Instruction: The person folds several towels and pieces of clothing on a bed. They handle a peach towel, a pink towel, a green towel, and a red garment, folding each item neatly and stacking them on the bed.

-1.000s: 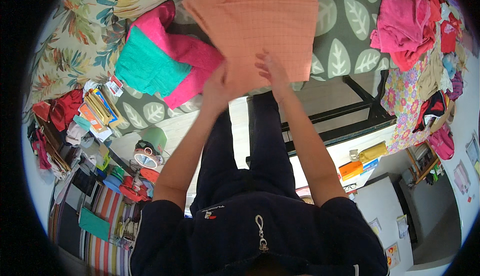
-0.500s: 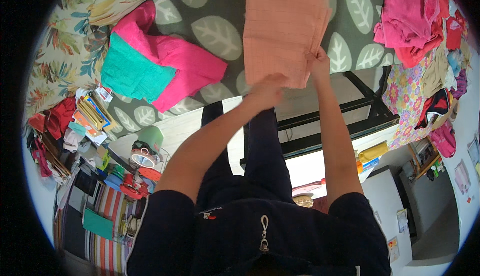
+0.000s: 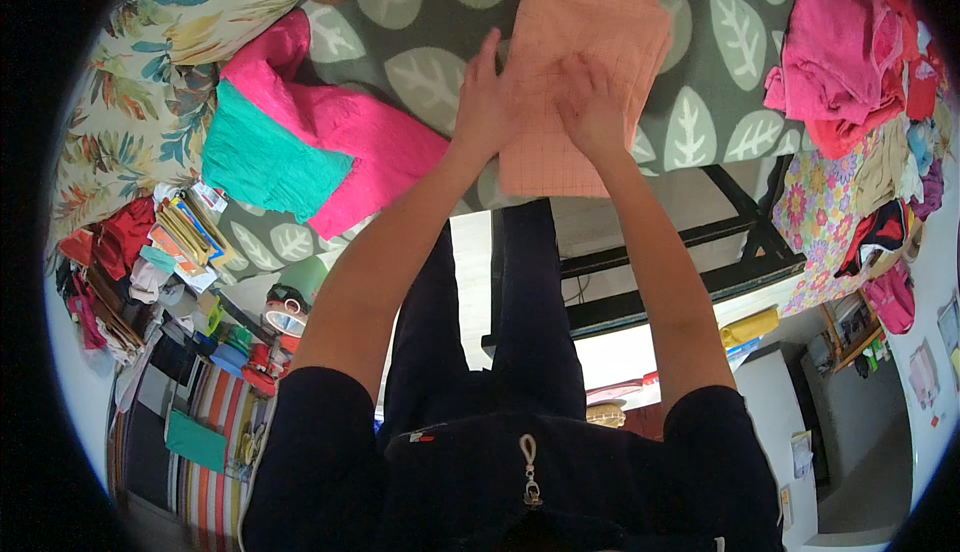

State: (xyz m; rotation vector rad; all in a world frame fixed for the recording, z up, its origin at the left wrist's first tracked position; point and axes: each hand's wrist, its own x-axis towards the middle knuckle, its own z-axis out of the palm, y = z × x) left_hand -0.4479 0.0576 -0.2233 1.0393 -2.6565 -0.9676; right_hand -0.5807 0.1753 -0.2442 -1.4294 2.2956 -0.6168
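Observation:
A folded peach checked cloth (image 3: pixel 550 157) lies on the grey leaf-patterned bedspread (image 3: pixel 430 82), its layers stacked unevenly along the right side. My left hand (image 3: pixel 486 102) rests at the cloth's left edge, its fingers stretched out away from me. On top of the cloth my right hand (image 3: pixel 592 107) lies flat with the fingers spread. Left of my left hand is a garment in pink (image 3: pixel 375 132) and teal (image 3: pixel 265 157), lying loosely on the bed.
A pile of pink and red clothes (image 3: pixel 840 52) sits at the far right. Books and papers (image 3: pixel 185 232) are stacked at the left. A floral pillow or cover (image 3: pixel 150 82) lies at the far left. The black bed frame (image 3: pixel 680 287) shows below the mattress edge.
Both hands have moved farther from me, off the cloth's near edge. The right hand has let go of the right edge and lies on top; the left is now at the left side.

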